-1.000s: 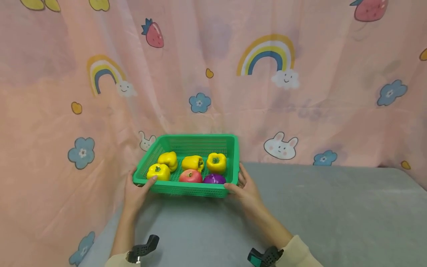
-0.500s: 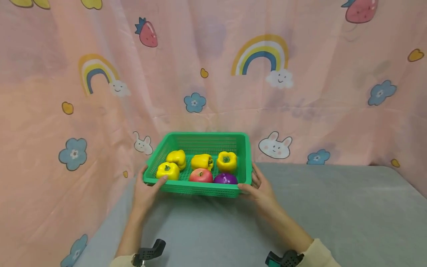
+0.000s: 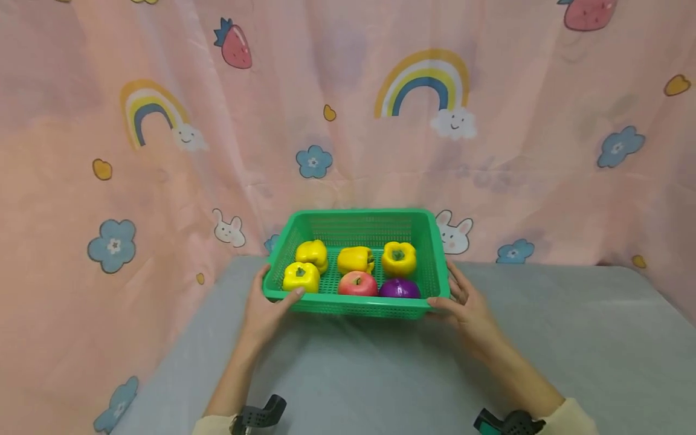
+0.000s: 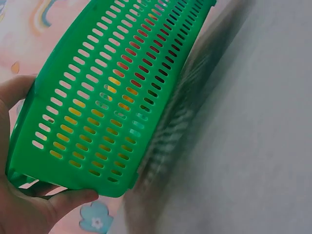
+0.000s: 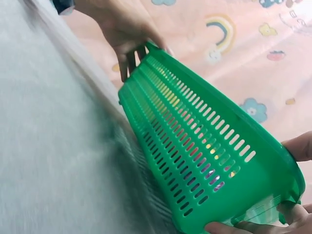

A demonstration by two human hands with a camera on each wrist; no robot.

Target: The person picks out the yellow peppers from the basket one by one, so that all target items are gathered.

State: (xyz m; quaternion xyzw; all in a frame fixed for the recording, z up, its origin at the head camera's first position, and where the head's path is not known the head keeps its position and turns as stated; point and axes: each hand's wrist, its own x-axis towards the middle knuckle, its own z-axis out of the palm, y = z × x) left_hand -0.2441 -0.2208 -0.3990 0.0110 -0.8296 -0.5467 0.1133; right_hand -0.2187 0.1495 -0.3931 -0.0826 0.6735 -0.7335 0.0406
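On the left, the left hand [image 3: 266, 311] is holding the near left corner of the green basket [image 3: 359, 304], with its thumb pressing on the front rim and its fingers curling snugly round the left end. The basket is being held in the middle, in front of the person, over the grey table [image 3: 554, 326]; I cannot tell if its bottom is touching. Its long way is running from left to right, one long side is facing the person, and its open top is pointing up. Inside, going left to right, the front yellow pepper [image 3: 301, 279] is showing its stem, and the back yellow pepper [image 3: 312, 255] is leaning right behind it. Next, the middle yellow pepper [image 3: 354, 260] is lying with its stem end pointing right, behind the red apple [image 3: 357, 285]. The last yellow pepper [image 3: 399, 260] is turning its stem toward the person, behind a shiny purple round thing [image 3: 399, 289]. On the right, the right hand [image 3: 472, 314] is gripping the near right corner, its thumb resting on the rim and its fingers bending round the right end. Behind everything, a pink curtain [image 3: 283, 109] is hanging.
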